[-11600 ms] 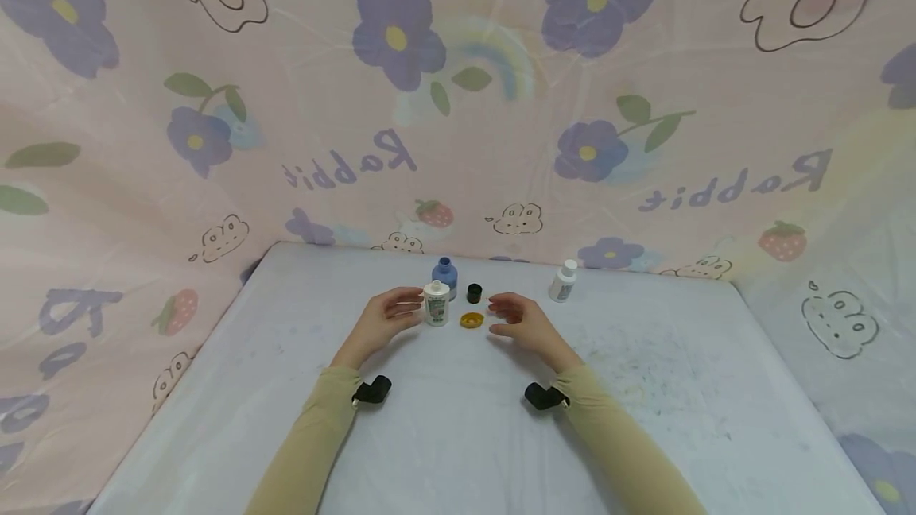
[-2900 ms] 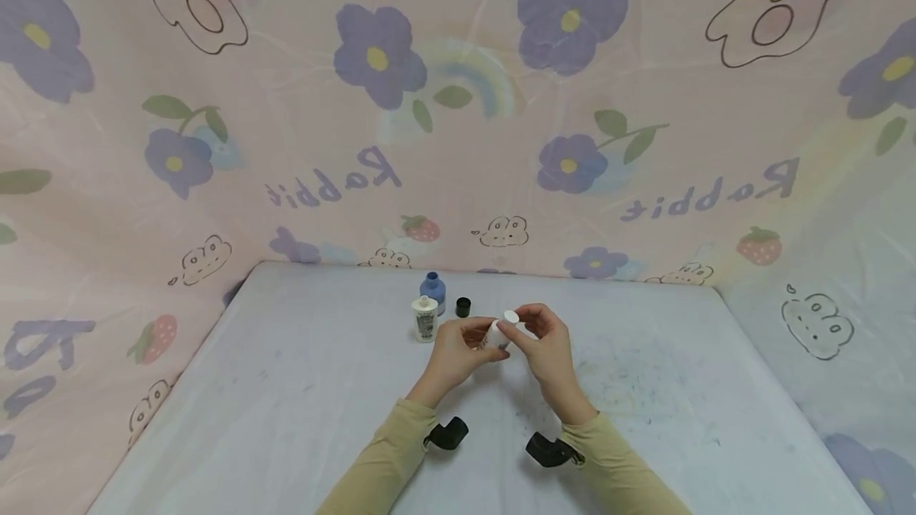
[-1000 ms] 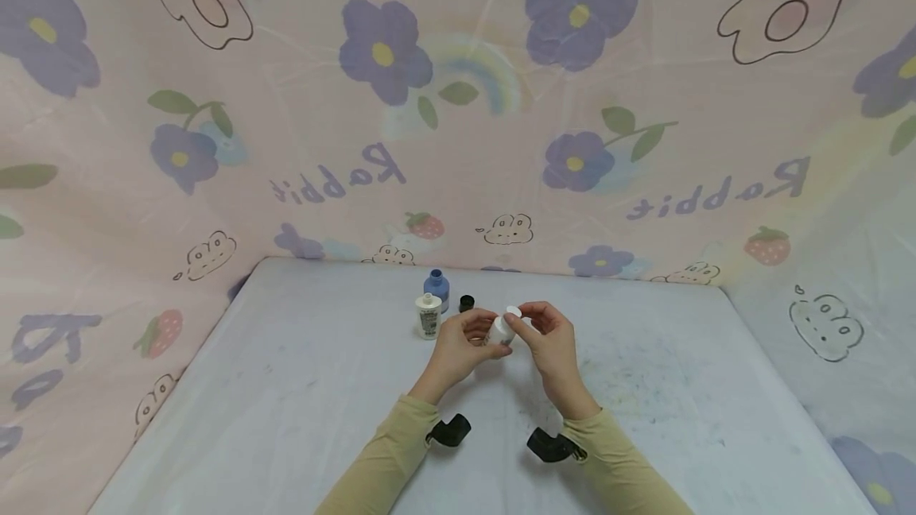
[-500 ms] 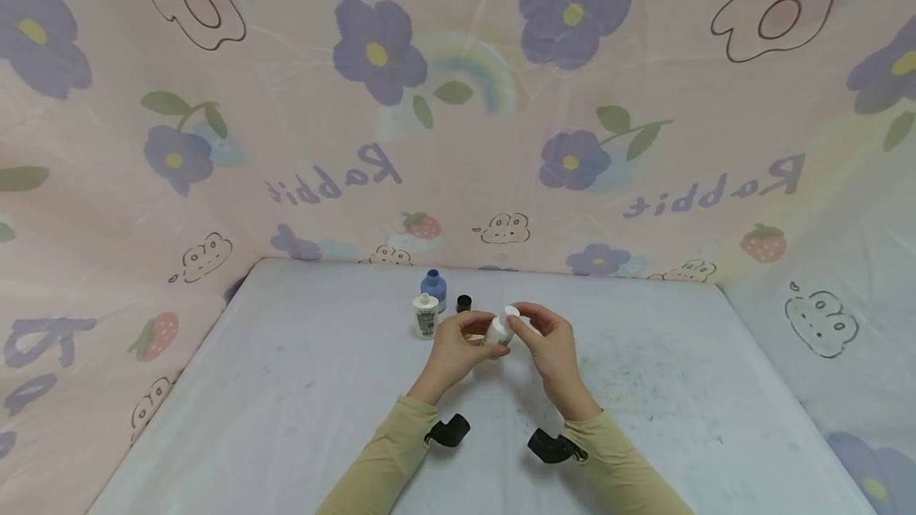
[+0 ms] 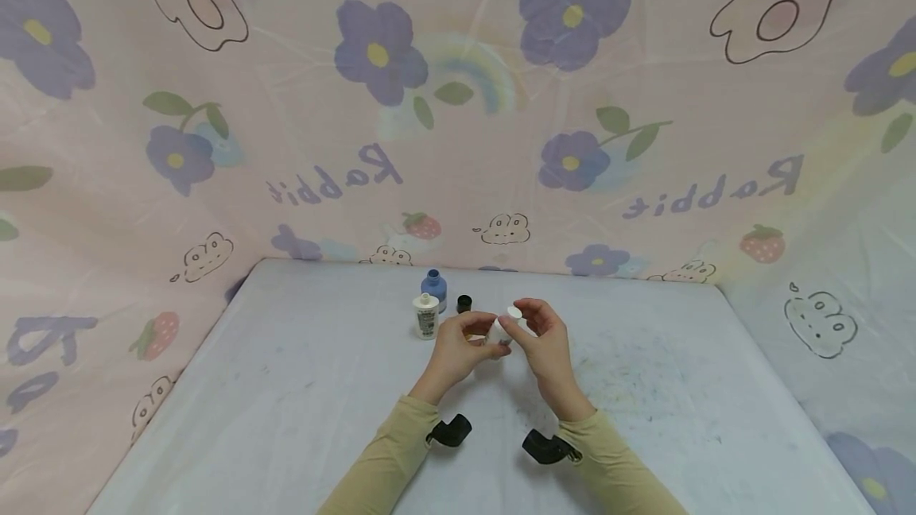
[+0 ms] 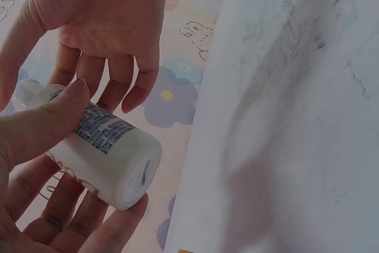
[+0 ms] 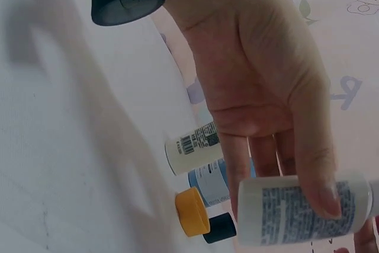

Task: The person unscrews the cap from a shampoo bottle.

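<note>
My left hand (image 5: 456, 352) holds a small white bottle (image 6: 106, 146) around its body, the thumb over the printed label and the fingers beneath. The bottle is tilted above the table, its base facing the camera in the left wrist view. At its upper end, the thumb and fingers of my right hand (image 5: 545, 348) are round the white cap (image 5: 514, 312). Behind my hands stand an uncapped white bottle (image 5: 426, 319) and an uncapped blue bottle (image 5: 433, 289). A black cap (image 7: 219, 228) and a yellow cap (image 7: 193, 211) lie beside them, the yellow one mostly hidden in the head view.
The table (image 5: 286, 388) has a white cover with faint stains on its right side. A printed cloth (image 5: 458, 141) hangs along the back and both sides. Black wrist cameras (image 5: 449, 431) sit at both sleeves.
Earliest, the labelled white bottle stood at the right of the table and both hands held nothing. It is now between my hands. Over the last second, the right fingers have shifted slightly at the cap.
</note>
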Demonstrator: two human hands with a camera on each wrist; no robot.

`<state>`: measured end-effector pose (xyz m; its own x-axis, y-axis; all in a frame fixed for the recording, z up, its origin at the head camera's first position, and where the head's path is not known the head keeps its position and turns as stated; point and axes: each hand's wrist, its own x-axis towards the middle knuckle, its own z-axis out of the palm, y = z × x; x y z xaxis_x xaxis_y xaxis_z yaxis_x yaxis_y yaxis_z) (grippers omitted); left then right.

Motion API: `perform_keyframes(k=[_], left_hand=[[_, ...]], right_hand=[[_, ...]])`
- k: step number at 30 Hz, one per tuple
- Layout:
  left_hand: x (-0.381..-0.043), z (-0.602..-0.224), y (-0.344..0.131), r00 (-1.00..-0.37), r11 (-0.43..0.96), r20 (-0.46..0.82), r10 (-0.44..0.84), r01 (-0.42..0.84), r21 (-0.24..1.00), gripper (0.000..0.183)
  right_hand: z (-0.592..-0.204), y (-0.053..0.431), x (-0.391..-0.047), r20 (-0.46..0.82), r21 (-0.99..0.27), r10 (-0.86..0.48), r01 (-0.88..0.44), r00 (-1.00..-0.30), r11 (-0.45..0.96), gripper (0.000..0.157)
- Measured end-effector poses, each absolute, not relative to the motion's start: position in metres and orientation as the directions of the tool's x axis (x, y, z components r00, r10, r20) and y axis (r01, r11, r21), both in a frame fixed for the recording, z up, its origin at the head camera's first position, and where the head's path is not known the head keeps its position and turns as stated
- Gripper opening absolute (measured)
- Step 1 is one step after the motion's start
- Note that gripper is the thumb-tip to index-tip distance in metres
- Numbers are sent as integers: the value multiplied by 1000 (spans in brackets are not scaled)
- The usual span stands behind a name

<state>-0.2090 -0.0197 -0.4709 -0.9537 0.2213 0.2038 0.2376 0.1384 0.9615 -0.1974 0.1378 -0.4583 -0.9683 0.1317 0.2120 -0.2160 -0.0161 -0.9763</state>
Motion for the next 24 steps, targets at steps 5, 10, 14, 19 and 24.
perform_keyframes(k=[5,10,14,19,24], left_hand=[[-209,-472,-19,-952,131,210,224,243,961,46],[-208,-470,-20,-948,128,224,226,257,958,46],[-208,-469,-20,-948,144,217,234,254,956,47],[-207,-470,-20,-947,142,206,244,246,959,48],[-207,-469,-21,-941,155,232,245,274,949,47]], right_hand=[[-459,136,-197,219,-974,169,-225,-961,-14,31],[-458,137,-198,201,-979,165,-204,-966,-3,34],[-455,139,-196,173,-984,137,-176,-975,-14,37],[-443,140,-189,148,-988,107,-152,-983,-24,35],[-433,140,-183,152,-988,76,-154,-985,-14,32]])
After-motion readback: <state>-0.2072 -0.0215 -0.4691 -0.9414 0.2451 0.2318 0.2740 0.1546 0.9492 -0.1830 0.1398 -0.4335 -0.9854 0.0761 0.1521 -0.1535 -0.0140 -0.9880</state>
